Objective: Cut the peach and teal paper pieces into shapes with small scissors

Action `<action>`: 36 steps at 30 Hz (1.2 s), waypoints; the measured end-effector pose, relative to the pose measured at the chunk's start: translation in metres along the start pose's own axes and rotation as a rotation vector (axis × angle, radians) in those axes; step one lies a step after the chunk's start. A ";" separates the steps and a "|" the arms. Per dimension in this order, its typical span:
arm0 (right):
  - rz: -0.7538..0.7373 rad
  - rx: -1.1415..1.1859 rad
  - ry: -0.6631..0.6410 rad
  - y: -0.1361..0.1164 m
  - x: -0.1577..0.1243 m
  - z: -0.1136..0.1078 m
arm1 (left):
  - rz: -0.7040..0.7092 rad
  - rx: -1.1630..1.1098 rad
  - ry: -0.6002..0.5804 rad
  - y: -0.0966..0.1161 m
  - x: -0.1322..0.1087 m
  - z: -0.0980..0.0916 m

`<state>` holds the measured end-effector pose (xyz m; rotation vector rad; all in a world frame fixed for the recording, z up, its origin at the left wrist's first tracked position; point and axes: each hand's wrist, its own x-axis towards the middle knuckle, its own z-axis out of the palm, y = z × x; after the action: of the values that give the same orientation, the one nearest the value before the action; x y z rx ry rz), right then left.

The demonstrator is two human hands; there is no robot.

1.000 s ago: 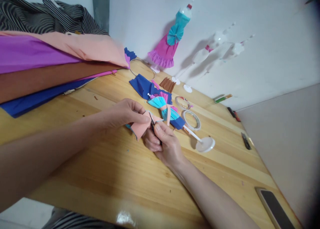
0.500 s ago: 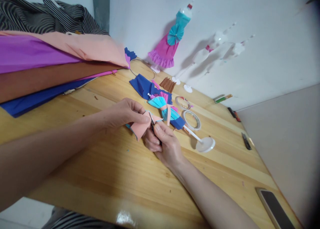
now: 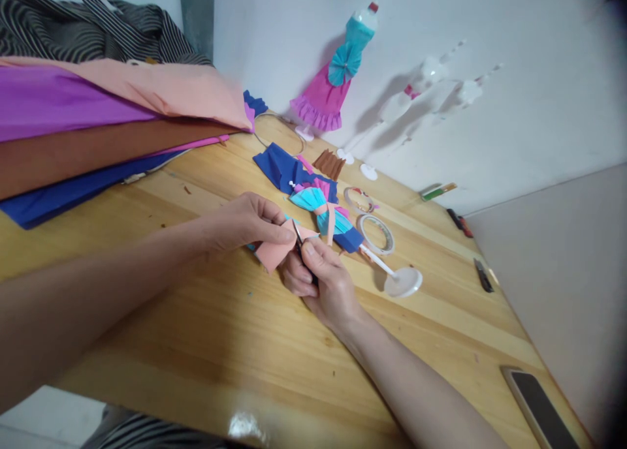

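Peach paper [image 3: 272,254] pinched by left hand [image 3: 245,222], right hand [image 3: 326,279] gripping tool [image 3: 297,233]; tape roll [image 3: 375,234] near

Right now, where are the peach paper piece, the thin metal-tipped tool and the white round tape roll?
peach paper piece [image 3: 272,253], head view, its flat lower corner
thin metal-tipped tool [image 3: 296,232], head view, its bare metal tip
white round tape roll [image 3: 388,247], head view, its near rim

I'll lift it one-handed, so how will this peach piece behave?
Probably floppy: the peach piece looks thin and bends where the left hand pinches it. Likely very light, so a push would slide it over the wooden table. The pointed tool in the right hand could tear it easily.
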<state>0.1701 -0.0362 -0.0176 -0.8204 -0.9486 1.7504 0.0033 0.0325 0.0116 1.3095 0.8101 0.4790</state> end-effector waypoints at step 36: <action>0.134 -0.001 0.130 -0.026 0.005 -0.003 | 0.000 -0.157 -0.005 -0.001 -0.002 0.003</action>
<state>0.1816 -0.0243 0.0028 -1.0061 -0.8240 1.7867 0.0041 0.0287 0.0116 1.1650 0.7533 0.5285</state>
